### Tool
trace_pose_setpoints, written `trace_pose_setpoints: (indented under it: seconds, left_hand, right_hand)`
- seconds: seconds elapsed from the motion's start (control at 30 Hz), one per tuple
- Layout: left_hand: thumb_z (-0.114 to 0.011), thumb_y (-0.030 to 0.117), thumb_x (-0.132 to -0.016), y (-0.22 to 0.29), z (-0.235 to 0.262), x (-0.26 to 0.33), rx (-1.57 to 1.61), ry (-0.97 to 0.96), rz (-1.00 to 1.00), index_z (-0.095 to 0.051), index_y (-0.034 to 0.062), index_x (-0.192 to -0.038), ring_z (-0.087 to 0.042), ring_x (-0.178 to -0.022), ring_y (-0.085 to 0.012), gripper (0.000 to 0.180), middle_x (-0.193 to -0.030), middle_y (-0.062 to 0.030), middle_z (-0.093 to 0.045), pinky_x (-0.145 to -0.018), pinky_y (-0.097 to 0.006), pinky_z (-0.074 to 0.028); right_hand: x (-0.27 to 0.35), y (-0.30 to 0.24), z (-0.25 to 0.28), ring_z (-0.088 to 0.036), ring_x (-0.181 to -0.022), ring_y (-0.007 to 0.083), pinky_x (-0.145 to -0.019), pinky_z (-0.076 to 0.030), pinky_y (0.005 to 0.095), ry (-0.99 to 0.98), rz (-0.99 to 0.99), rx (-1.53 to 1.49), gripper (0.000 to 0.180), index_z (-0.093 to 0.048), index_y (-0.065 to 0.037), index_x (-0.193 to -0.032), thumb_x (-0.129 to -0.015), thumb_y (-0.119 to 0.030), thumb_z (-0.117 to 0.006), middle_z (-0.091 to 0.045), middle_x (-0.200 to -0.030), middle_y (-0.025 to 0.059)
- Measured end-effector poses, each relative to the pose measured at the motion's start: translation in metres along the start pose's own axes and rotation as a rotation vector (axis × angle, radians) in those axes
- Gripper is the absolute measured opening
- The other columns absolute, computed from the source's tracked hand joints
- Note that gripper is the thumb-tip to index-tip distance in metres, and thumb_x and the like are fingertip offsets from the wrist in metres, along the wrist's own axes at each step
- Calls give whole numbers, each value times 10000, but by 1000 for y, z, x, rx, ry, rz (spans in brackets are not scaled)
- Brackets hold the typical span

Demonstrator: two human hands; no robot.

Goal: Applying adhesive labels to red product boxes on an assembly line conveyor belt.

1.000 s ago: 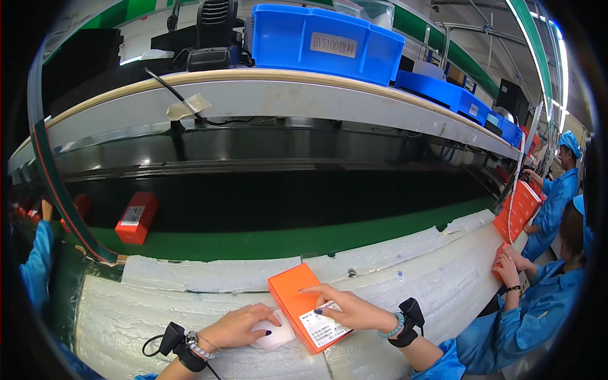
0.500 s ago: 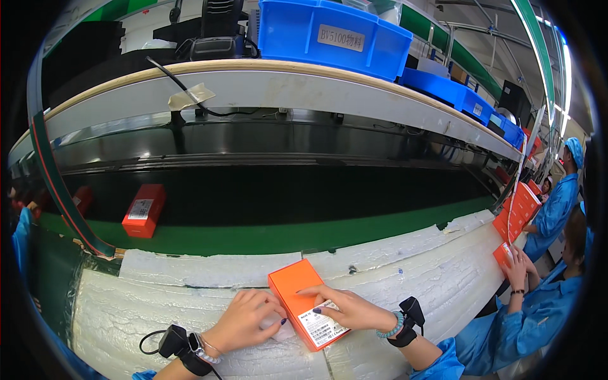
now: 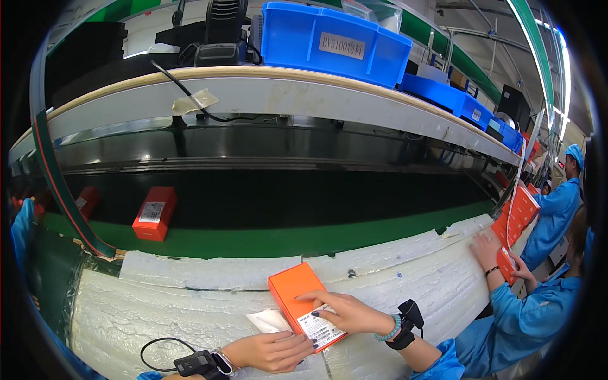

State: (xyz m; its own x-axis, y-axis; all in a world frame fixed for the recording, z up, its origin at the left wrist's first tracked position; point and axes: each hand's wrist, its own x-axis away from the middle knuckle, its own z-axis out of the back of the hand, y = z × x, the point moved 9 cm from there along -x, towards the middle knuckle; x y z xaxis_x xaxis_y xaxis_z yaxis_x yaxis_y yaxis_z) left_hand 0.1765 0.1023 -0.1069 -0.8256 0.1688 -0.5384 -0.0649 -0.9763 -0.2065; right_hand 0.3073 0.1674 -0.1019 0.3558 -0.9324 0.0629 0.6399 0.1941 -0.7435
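An orange box (image 3: 296, 283) with a white printed label lies aslant on the work surface in front of me. My right hand (image 3: 351, 315) reaches over its right side, index finger and thumb resting on the top; the other fingers are partly hidden. By the box's lower left edge is my left hand (image 3: 273, 352), palm down, fingers close together with their tips at the box. A crumpled white wipe (image 3: 266, 320) sticks out from beneath those fingers; how they grip it is hidden. Black strapped devices sit on both my wrists.
Beyond the film-covered work surface (image 3: 158, 310) runs a dark green belt carrying another orange box (image 3: 154, 213). A shelf (image 3: 316, 88) with blue bins (image 3: 335, 41) spans above. At right, a co-worker's hands (image 3: 486, 253) handle orange boxes; a green post (image 3: 63, 190) stands left.
My left hand has lowered and flattened beside the box's near edge, exposing more of the white wipe. My right hand stays on the box. The belt's box has shifted slightly right.
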Motion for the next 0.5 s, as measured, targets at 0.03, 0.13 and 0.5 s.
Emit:
trace_pose_setpoints:
  seconds: [0.03, 0.13, 0.5]
  left_hand:
    - [-591, 288, -871, 1, 0, 0, -2, 0, -1, -630, 72, -1177, -598, -1044, -130, 376, -1159, -34, -640, -913, -279, -462]
    - [-589, 284, -874, -1, -1, 2, 13, -11, 30, -625, 72, -1185, -599, -1045, -128, 379, -1164, -32, -639, -913, -279, -463]
    - [-592, 262, -863, 0, -9, 10, 5, 75, 44, -612, 78, -1211, -606, -1025, -137, 394, -1178, -35, -637, -896, -273, -467]
  right_hand:
    - [0, -1, 0, -613, -876, 280, -785, -484, 355, 1, 1, 1, 477, -460, -96, -1345, -877, -16, -509, -609, -919, 121]
    - [-2, 2, -3, -613, -925, 289, -821, -486, 365, -26, -27, 29, 464, -465, -89, -1330, -875, -11, -506, -620, -988, 128]
    - [1, 3, -5, -604, -1037, 246, -889, -485, 354, 32, -2, 82, 419, -472, -97, -1284, -876, -14, -508, -596, -1187, 98]
